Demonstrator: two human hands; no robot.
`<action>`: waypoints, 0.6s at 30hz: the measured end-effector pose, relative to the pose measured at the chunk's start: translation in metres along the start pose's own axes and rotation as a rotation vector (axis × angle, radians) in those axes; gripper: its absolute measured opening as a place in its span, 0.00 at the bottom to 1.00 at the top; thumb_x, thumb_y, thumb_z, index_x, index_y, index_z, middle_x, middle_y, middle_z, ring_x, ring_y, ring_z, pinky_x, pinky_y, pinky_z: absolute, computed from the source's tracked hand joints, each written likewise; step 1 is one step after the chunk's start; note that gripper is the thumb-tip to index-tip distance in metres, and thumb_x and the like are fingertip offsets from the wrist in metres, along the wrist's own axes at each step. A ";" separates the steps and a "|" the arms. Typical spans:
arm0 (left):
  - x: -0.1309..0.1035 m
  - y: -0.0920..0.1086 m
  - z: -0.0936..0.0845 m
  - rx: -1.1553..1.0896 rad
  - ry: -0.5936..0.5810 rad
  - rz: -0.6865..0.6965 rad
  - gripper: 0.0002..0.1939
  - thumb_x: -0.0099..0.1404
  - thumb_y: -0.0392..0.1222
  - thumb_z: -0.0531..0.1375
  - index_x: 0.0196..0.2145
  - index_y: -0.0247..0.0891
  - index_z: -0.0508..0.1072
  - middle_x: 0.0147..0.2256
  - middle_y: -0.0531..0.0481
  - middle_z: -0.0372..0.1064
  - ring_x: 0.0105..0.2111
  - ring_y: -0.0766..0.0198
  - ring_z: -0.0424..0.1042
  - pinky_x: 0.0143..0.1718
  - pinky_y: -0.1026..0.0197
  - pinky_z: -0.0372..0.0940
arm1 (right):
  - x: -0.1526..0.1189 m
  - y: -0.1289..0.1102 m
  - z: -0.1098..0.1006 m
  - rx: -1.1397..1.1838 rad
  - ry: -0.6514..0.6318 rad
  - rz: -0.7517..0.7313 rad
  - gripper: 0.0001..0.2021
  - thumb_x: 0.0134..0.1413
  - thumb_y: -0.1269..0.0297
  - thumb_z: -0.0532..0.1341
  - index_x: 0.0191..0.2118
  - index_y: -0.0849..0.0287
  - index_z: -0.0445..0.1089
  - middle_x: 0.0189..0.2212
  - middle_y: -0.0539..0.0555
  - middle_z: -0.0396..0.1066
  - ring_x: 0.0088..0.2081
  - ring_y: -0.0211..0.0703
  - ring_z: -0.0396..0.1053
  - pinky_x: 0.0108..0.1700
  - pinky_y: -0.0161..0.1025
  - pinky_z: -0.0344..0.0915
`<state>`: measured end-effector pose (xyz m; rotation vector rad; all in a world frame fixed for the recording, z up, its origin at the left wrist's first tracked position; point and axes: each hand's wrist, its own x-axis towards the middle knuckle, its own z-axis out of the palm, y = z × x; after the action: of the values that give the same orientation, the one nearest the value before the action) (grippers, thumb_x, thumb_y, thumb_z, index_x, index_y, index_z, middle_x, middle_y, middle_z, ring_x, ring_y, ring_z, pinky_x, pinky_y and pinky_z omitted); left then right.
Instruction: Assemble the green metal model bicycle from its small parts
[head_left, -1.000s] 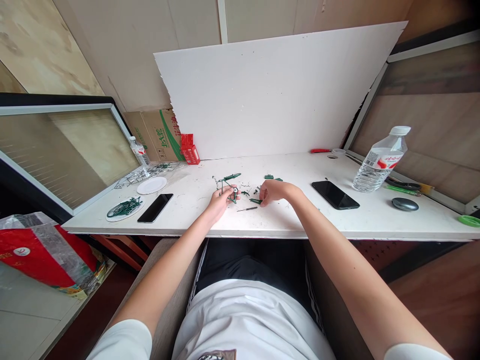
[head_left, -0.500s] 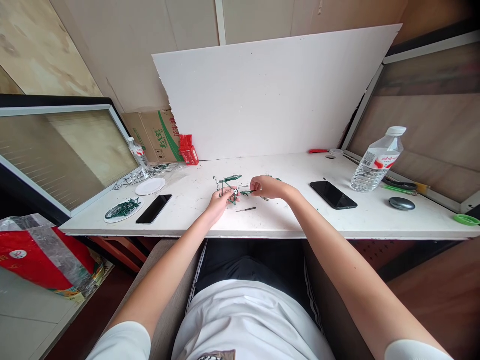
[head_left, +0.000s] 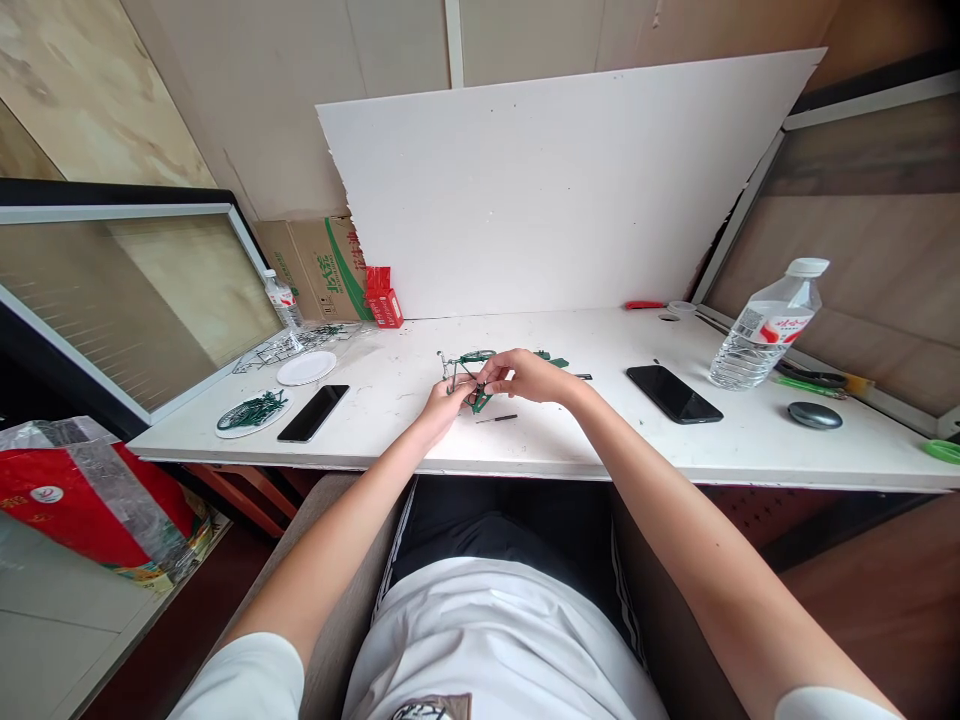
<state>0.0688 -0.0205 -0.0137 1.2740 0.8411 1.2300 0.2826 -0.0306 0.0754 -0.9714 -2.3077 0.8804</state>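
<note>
My left hand (head_left: 444,408) is closed around the lower part of a small dark green model bicycle (head_left: 477,356), holding it tilted just above the white table. Over the bicycle's frame, my right hand (head_left: 529,377) has its thumb and fingers pinched on a small dark green part, mostly hidden by the fingers. Just in front of the hands lies a thin dark screwdriver-like tool (head_left: 498,418). Beyond my right hand, green flat pieces (head_left: 555,361) rest on the table, partly covered by the hand.
On the left are a plate of green parts (head_left: 255,412), a bare white plate (head_left: 306,367), a phone (head_left: 313,413) and loose sprues. A second phone (head_left: 675,393), a water bottle (head_left: 769,325) and a grey oval object (head_left: 815,415) stand or lie to the right.
My right hand has moved left with the small green part, from beside the model bicycle onto its frame. My left hand still holds the bicycle. The view has shifted slightly.
</note>
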 end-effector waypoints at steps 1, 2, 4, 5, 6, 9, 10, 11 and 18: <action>0.000 0.000 0.000 -0.002 -0.008 0.003 0.14 0.63 0.46 0.70 0.42 0.35 0.80 0.38 0.44 0.77 0.34 0.64 0.72 0.39 0.60 0.66 | 0.000 0.001 0.000 0.003 -0.004 -0.003 0.14 0.59 0.56 0.65 0.47 0.55 0.81 0.43 0.56 0.81 0.41 0.44 0.75 0.44 0.40 0.69; 0.000 0.000 0.000 -0.006 -0.017 0.006 0.14 0.63 0.46 0.70 0.42 0.35 0.80 0.39 0.44 0.77 0.34 0.64 0.72 0.39 0.60 0.66 | 0.001 0.002 0.000 0.001 -0.008 -0.003 0.14 0.59 0.56 0.65 0.45 0.55 0.81 0.43 0.56 0.81 0.41 0.44 0.75 0.44 0.40 0.69; 0.000 -0.001 0.001 -0.012 -0.033 0.009 0.14 0.63 0.46 0.70 0.42 0.35 0.80 0.39 0.44 0.77 0.34 0.63 0.72 0.39 0.60 0.67 | 0.001 0.002 -0.001 -0.010 -0.008 -0.001 0.13 0.60 0.56 0.64 0.45 0.55 0.81 0.42 0.55 0.81 0.40 0.43 0.75 0.44 0.40 0.69; 0.000 -0.001 0.001 -0.011 -0.040 0.010 0.14 0.63 0.46 0.70 0.42 0.34 0.80 0.38 0.43 0.77 0.34 0.63 0.73 0.39 0.59 0.67 | 0.001 0.003 -0.001 -0.019 -0.005 -0.005 0.14 0.60 0.56 0.64 0.46 0.55 0.82 0.42 0.55 0.81 0.40 0.43 0.75 0.44 0.40 0.69; 0.000 -0.001 0.001 -0.008 -0.043 0.010 0.14 0.63 0.46 0.70 0.42 0.34 0.80 0.38 0.43 0.77 0.34 0.63 0.73 0.39 0.59 0.67 | 0.001 0.003 -0.001 -0.030 -0.001 -0.013 0.14 0.61 0.56 0.64 0.48 0.55 0.82 0.42 0.55 0.82 0.41 0.43 0.75 0.44 0.40 0.69; 0.000 -0.001 0.001 0.006 -0.042 0.002 0.15 0.63 0.47 0.70 0.43 0.34 0.79 0.38 0.43 0.78 0.34 0.62 0.74 0.38 0.59 0.67 | 0.002 0.006 0.000 -0.065 0.013 -0.021 0.15 0.63 0.57 0.63 0.49 0.53 0.82 0.43 0.55 0.82 0.43 0.45 0.76 0.46 0.40 0.69; 0.000 -0.001 0.001 0.007 -0.046 -0.001 0.16 0.63 0.48 0.70 0.43 0.34 0.79 0.39 0.42 0.78 0.34 0.61 0.75 0.37 0.59 0.67 | 0.003 0.007 0.000 -0.069 0.017 -0.013 0.14 0.62 0.57 0.63 0.48 0.53 0.83 0.44 0.55 0.82 0.44 0.46 0.76 0.46 0.40 0.69; 0.000 -0.002 0.000 0.005 -0.054 -0.003 0.16 0.64 0.48 0.70 0.44 0.35 0.79 0.40 0.42 0.79 0.35 0.61 0.76 0.37 0.59 0.67 | 0.003 0.009 0.001 -0.067 0.029 -0.005 0.14 0.62 0.57 0.64 0.48 0.53 0.84 0.44 0.55 0.83 0.43 0.46 0.76 0.46 0.40 0.69; 0.002 -0.005 -0.003 -0.005 -0.086 0.007 0.18 0.66 0.48 0.69 0.48 0.34 0.79 0.47 0.39 0.79 0.33 0.61 0.80 0.38 0.59 0.68 | 0.000 0.009 -0.003 -0.049 0.100 0.024 0.15 0.62 0.55 0.66 0.48 0.53 0.85 0.43 0.56 0.83 0.41 0.47 0.76 0.40 0.38 0.69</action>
<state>0.0671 -0.0174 -0.0186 1.3174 0.7715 1.1740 0.2888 -0.0244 0.0712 -1.0416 -2.2467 0.7696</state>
